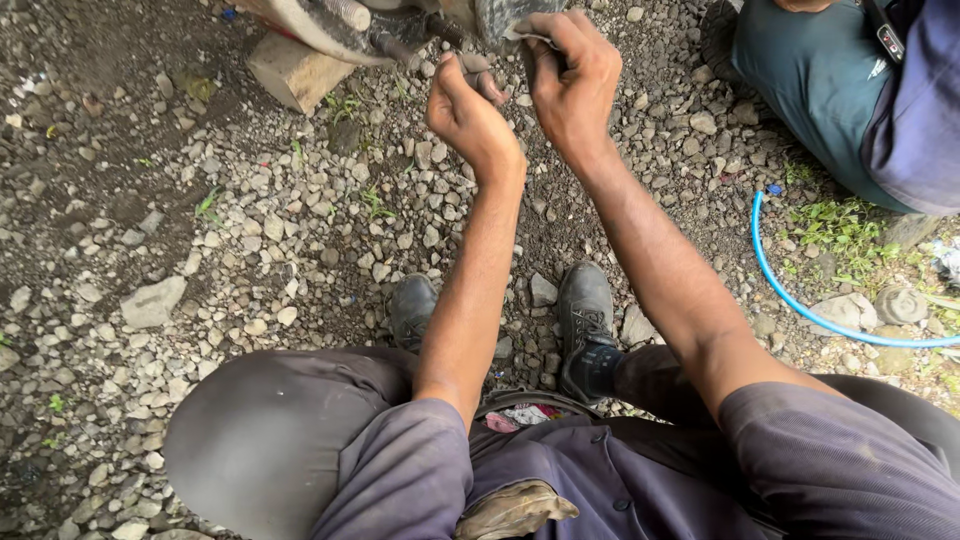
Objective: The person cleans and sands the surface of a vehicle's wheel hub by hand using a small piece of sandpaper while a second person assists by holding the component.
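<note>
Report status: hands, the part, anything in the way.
Left hand pinching a small dark piece. Right hand gripping a pale rag against the metal part. Wooden block beside it; another person's leg nearby.

There is a single view, from a camera worn on the person's head. It looks steeply down past the chest and bent knees onto the gravel ground [250,250], with the boots [585,325] near the middle. Forearms stretch away toward the top edge, where the left hand [470,115] and right hand [572,80] are close-range.
</note>
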